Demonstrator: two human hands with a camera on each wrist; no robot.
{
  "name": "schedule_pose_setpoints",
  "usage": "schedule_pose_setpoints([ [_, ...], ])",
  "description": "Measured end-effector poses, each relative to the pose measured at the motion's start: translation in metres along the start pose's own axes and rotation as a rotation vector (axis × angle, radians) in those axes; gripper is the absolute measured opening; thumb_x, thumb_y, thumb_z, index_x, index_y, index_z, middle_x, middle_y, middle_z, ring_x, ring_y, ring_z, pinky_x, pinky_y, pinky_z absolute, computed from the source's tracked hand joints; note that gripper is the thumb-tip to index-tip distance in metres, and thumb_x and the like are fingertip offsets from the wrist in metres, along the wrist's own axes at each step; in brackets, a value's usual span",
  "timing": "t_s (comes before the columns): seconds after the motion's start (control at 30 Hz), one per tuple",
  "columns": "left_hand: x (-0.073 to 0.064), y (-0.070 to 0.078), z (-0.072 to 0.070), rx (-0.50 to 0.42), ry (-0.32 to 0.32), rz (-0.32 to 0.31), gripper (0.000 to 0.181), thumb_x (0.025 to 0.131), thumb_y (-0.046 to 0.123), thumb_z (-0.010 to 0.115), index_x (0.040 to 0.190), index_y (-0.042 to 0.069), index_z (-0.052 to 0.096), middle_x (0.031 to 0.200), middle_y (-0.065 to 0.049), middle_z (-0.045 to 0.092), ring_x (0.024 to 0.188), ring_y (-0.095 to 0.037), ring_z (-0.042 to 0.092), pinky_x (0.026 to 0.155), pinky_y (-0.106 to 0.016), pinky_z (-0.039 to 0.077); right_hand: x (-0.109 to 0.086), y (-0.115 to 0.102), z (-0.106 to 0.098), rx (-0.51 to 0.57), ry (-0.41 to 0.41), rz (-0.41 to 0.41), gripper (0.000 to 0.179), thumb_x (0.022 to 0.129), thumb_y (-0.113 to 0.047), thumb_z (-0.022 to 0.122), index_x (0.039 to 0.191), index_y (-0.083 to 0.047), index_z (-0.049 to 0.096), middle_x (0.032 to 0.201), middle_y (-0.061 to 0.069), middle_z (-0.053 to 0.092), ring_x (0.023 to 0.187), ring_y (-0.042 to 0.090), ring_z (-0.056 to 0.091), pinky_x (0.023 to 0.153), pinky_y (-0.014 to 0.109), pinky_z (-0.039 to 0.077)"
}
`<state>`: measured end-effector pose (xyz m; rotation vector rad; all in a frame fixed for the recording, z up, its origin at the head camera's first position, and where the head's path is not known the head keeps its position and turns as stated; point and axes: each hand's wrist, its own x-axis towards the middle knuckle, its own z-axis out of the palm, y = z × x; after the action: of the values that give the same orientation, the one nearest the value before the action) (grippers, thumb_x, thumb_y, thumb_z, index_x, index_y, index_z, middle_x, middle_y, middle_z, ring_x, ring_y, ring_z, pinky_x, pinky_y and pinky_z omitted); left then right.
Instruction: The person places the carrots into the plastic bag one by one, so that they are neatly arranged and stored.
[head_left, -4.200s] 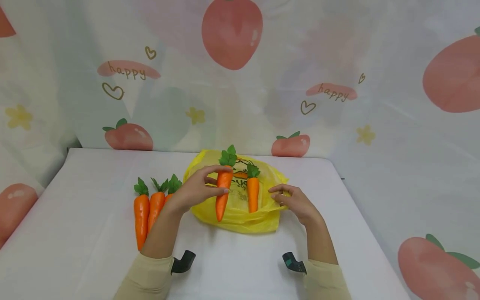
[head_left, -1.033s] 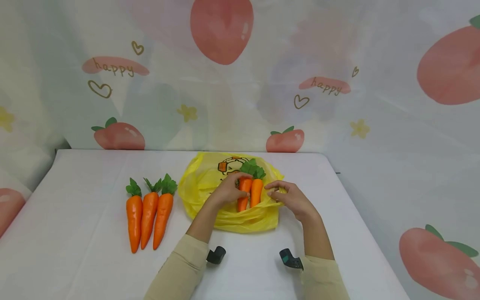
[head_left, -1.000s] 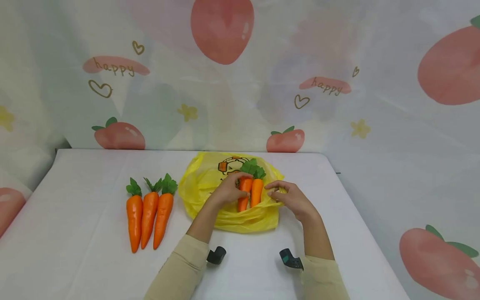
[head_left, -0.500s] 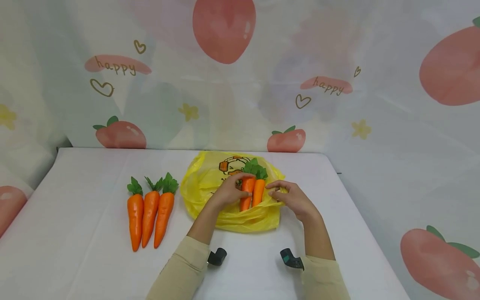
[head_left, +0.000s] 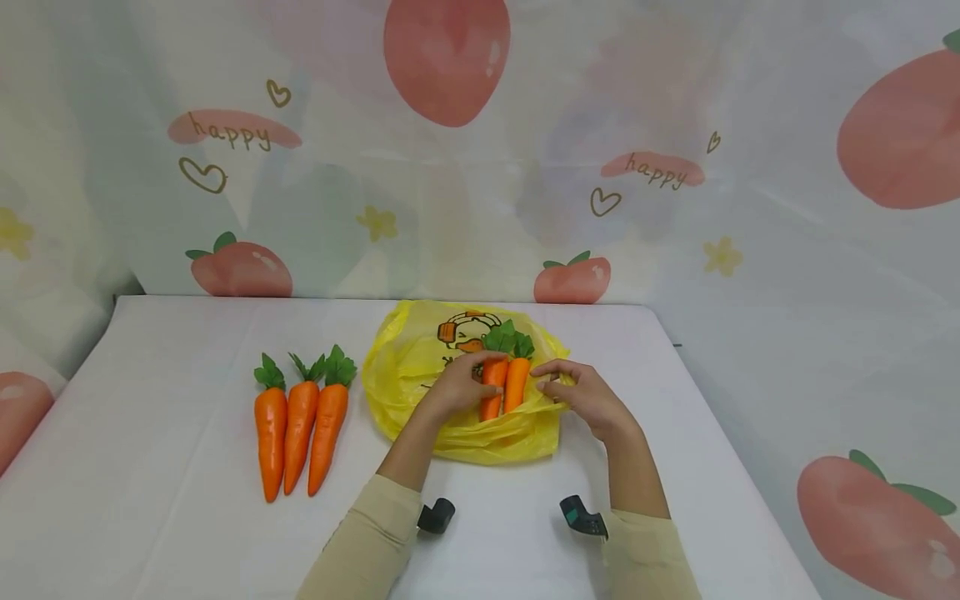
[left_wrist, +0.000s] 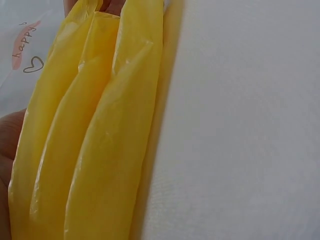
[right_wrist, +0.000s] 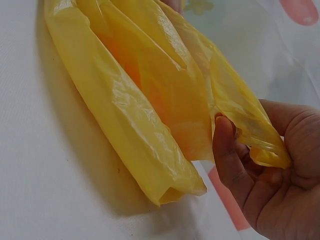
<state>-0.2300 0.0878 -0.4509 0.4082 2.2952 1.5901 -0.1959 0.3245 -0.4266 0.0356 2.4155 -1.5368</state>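
Note:
A yellow plastic bag (head_left: 397,375) with a cartoon duck print lies with its mouth held apart. Inside it, two orange carrots with green leaf tops lean side by side. My left hand (head_left: 453,387) grips the left carrot (head_left: 492,372) between thumb and fingers; the right carrot (head_left: 516,383) stands close beside it. The lower ends of both are behind the bag's front fold. At the bag's right edge my right hand (head_left: 592,403) pinches the plastic, and the right wrist view shows the bag (right_wrist: 115,95) bunched between thumb and fingers. In the left wrist view the bag (left_wrist: 105,150) hides most of the left hand.
Left of the bag, three more carrots (head_left: 300,429) lie in a row on the white table (head_left: 187,517), leaves pointing away. A fruit-patterned curtain (head_left: 450,183) rises behind the table's far edge. Dark wrist cameras (head_left: 437,516) stick out from both sleeves.
Since the oldest frame, my left hand has brought its carrot rightward and down into the bag beside the other one. Over the last second both hands stay almost still.

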Motion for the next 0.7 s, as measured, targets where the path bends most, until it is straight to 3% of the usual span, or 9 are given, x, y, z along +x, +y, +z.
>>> schedule_pose_setpoints([
  [0.23, 0.0017, -0.0014, -0.0011, 0.018, -0.003, 0.082, 0.049, 0.093, -0.002, 0.075, 0.140, 0.008, 0.065, 0.142, -0.014, 0.057, 0.108, -0.028, 0.060, 0.086, -0.036, 0.055, -0.0010, -0.0016, -0.0011, -0.008, 0.004, 0.000, 0.025, 0.102, -0.017, 0.065, 0.124, -0.006, 0.071, 0.122, 0.012, 0.058, 0.103, 0.030, 0.054, 0.085, 0.033, 0.050],
  [0.7, 0.0010, 0.0000, -0.0032, -0.028, -0.007, 0.048, 0.050, 0.092, -0.005, 0.075, 0.139, 0.008, 0.065, 0.141, -0.014, 0.056, 0.106, -0.027, 0.060, 0.083, -0.036, 0.056, -0.0024, 0.0004, -0.0068, 0.008, 0.007, 0.018, 0.028, 0.101, -0.020, 0.068, 0.125, -0.005, 0.069, 0.129, 0.013, 0.057, 0.104, 0.030, 0.056, 0.087, 0.033, 0.052],
])
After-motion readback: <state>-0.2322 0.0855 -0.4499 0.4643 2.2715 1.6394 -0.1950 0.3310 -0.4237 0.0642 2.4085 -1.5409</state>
